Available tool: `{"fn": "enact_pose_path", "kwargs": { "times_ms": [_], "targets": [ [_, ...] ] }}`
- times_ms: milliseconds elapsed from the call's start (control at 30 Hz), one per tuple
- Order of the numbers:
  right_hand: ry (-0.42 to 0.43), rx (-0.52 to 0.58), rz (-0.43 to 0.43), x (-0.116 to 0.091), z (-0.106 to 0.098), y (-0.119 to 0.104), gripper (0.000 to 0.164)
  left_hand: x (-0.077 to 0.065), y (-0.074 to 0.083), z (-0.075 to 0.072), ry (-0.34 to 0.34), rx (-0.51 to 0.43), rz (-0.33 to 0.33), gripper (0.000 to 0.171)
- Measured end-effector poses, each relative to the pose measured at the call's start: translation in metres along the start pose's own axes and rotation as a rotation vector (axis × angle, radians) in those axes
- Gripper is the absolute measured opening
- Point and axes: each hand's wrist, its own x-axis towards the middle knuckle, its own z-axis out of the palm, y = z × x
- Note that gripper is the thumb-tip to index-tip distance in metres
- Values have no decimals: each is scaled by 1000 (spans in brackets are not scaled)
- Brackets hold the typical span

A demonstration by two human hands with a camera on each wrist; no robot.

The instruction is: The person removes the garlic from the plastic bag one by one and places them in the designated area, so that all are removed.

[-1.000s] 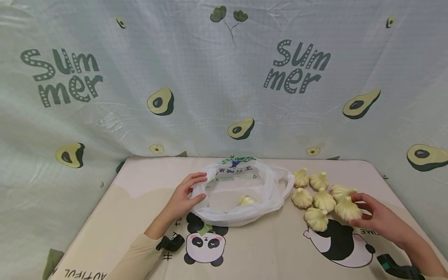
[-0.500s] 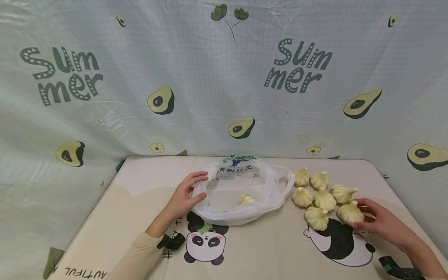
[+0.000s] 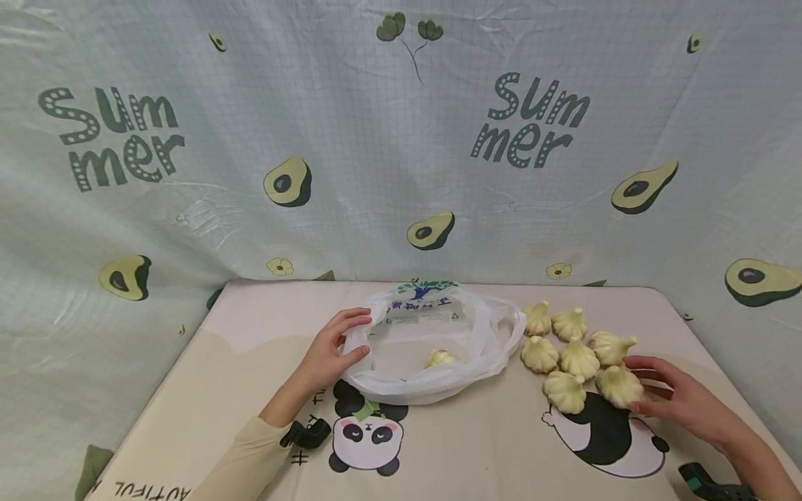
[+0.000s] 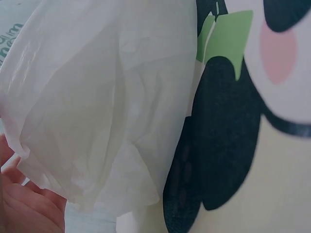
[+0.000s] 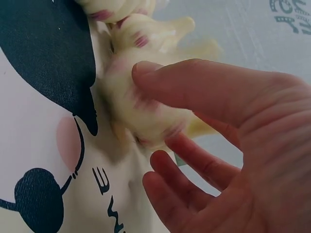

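My left hand (image 3: 335, 348) holds the left rim of a white plastic bag (image 3: 432, 390), thumb on one side and fingers on the other. In the left wrist view, the bag's thin wall (image 4: 107, 107) spreads beside the partly visible hand (image 4: 31, 204). A single pale garlic bulb (image 3: 441, 358) shows through the bag's mouth. At the right, my right hand (image 3: 679, 400) sits beside the nearest loose garlic bulb (image 3: 619, 387), fingers spread and loosely bent. The right wrist view has the thumb overlapping this blurred bulb (image 5: 141, 107), with a fingertip right at its lower edge.
Several more garlic bulbs (image 3: 578, 359) lie clustered between the bag and my right hand. The table's cloth (image 3: 476, 445) carries printed animals. A patterned curtain (image 3: 351, 139) rises behind the table's back edge.
The nearest bulb first sat close between my right fingers; now it lies slightly lower and farther left of them. My right hand has dropped a little. Left hand and bag stay put.
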Motion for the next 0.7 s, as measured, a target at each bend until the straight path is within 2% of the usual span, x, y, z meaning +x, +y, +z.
{"fn": "enact_pose_path", "kwargs": {
  "times_ms": [533, 700],
  "targets": [
    [34, -50, -33, -5, -1, -5, 65, 1, 0, 1, -1, 5, 17, 42],
    [-10, -1, -80, -5, -1, -6, 55, 1, 0, 1, 2, 2, 21, 42]
  ]
}}
